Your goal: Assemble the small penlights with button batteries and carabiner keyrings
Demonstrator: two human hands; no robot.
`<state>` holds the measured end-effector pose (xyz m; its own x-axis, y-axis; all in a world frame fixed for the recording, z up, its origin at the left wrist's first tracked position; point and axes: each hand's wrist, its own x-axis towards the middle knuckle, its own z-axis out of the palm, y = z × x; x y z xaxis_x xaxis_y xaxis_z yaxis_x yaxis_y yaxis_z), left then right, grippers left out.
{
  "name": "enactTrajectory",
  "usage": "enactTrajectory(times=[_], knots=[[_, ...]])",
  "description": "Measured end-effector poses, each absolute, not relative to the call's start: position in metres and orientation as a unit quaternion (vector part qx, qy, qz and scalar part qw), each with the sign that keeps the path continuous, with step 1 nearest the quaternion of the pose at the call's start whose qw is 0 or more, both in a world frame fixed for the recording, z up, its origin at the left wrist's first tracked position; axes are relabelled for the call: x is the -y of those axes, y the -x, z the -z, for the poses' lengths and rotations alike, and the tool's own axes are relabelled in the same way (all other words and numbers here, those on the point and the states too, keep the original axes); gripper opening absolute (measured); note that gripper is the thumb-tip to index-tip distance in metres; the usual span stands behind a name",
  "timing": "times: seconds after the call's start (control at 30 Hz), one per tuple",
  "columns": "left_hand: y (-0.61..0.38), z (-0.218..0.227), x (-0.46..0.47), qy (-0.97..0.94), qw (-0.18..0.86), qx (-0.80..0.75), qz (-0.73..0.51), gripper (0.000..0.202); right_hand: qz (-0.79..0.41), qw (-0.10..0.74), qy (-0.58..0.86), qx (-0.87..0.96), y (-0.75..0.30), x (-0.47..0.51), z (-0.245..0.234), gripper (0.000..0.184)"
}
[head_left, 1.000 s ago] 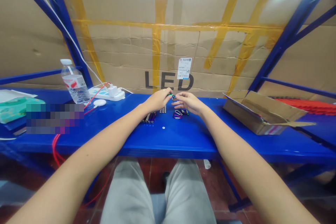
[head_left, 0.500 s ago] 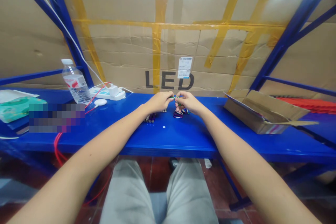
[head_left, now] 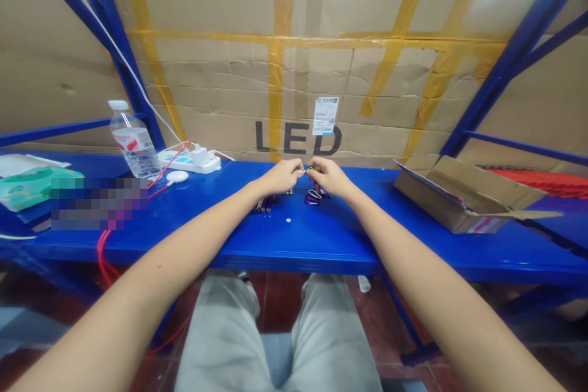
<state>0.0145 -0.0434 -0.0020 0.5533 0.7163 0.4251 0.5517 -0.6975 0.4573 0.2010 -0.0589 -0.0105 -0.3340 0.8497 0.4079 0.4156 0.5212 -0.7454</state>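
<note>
Green clip (head_left: 309, 168), pinched in right hand (head_left: 329, 177), left hand (head_left: 282, 176) just beside

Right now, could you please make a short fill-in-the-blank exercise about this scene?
The right hand holds a small item coloured bright ____.
Near the left hand, dark slim pieces lie on a table coloured ____.
Behind the table, the cardboard bears the large printed letters ____.

Missing words: green; blue; LED.
</note>
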Motion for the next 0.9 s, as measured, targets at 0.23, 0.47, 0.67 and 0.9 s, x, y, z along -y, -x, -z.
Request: enactTrajectory(times=[0.23, 0.47, 0.67, 0.9], knots=[[-0.017, 0.003, 0.039, -0.839, 0.241, -0.356, -0.333, 0.019, -0.232, 0.422, 0.392, 0.784, -0.205, 0.057, 0.013, 0.008], [-0.017, -0.002, 0.046, -0.76, 0.438, -0.363, -0.315, 0.025, -0.246, 0.43, 0.388, 0.777, -0.204, 0.059, 0.012, 0.01], [-0.019, -0.002, 0.051, -0.73, 0.5, -0.348, -0.31, 0.028, -0.248, 0.436, 0.376, 0.779, -0.204, 0.06, 0.01, 0.011], [-0.018, -0.003, 0.047, -0.725, 0.48, -0.366, -0.332, 0.018, -0.226, 0.441, 0.414, 0.763, -0.205, 0.061, 0.007, 0.017]])
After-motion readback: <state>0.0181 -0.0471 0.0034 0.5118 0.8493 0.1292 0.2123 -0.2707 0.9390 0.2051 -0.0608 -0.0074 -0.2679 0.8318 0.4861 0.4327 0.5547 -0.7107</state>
